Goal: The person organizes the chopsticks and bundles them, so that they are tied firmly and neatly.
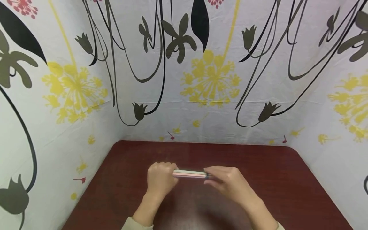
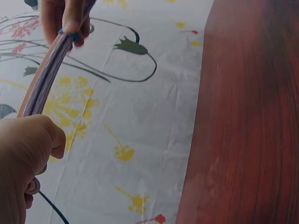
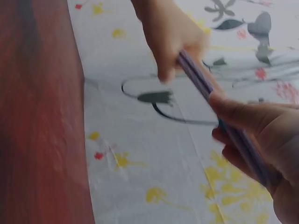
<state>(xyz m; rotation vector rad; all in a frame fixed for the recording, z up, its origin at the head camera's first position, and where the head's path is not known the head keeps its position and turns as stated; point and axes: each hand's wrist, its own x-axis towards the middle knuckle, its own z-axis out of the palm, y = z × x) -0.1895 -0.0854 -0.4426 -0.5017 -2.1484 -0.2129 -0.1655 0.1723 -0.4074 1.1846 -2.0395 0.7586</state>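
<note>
Above the tabletop, both hands hold a bundle of slim sticks point(image 1: 189, 173) in white, pink and purple. My left hand point(image 1: 162, 179) grips one end, its fingers wrapped round the sticks. With thumb and fingertips, my right hand point(image 1: 230, 182) pinches the bundle toward its other end. A blue-green band point(image 2: 68, 35) circles the sticks beside the right fingertips in the left wrist view. The right wrist view shows purple sticks point(image 3: 198, 77) running from the left fist into my right hand point(image 3: 261, 130). My palms hide both ends in the head view.
A dark red-brown wooden table point(image 1: 129, 204) with rounded far corners lies below the hands. Upright white cloth point(image 1: 161, 92) printed with flowers and stems stands along its back and both sides.
</note>
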